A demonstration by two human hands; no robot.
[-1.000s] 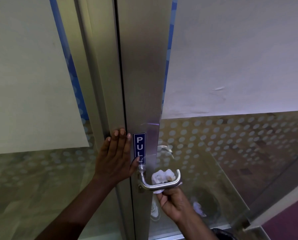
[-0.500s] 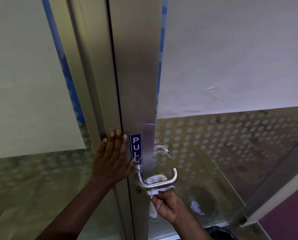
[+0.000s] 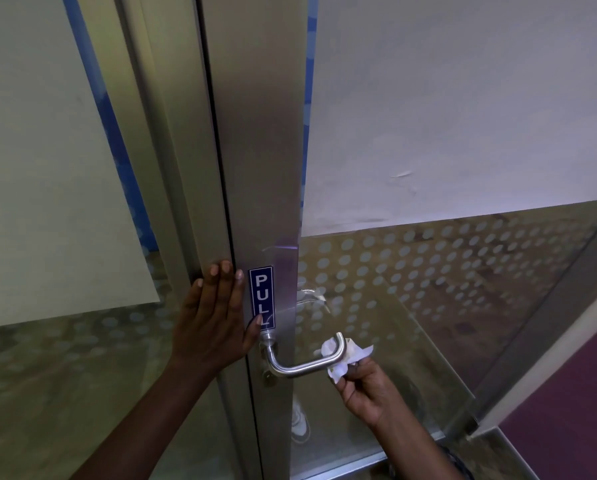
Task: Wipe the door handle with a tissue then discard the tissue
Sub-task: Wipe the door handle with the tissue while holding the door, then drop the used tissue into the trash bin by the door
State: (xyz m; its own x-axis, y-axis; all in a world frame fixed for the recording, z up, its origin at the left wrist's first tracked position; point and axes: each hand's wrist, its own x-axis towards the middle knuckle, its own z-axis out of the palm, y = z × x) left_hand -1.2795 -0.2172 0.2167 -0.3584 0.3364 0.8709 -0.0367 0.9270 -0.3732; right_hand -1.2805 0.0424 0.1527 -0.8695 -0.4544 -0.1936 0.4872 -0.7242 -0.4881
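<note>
A brushed steel lever door handle [image 3: 300, 366] juts from the metal door stile, its free end bent upward at the right. A crumpled white tissue [image 3: 346, 355] is pressed against that free end, pinched between the fingers of my right hand [image 3: 368, 393], which comes up from below the handle. My left hand [image 3: 214, 323] lies flat with fingers spread on the door frame just left of the handle, its thumb touching the bottom of the blue PULL sign [image 3: 261, 297].
The metal stile [image 3: 255, 150] runs vertically between two glass panels with frosted film and dot patterns. Through the right glass [image 3: 428, 306] I see a tiled floor and a purple floor area [image 3: 574, 410] at the lower right.
My right hand has slid the tissue rightward along the handle, from its middle to its outer end. The left hand stays flat on the frame.
</note>
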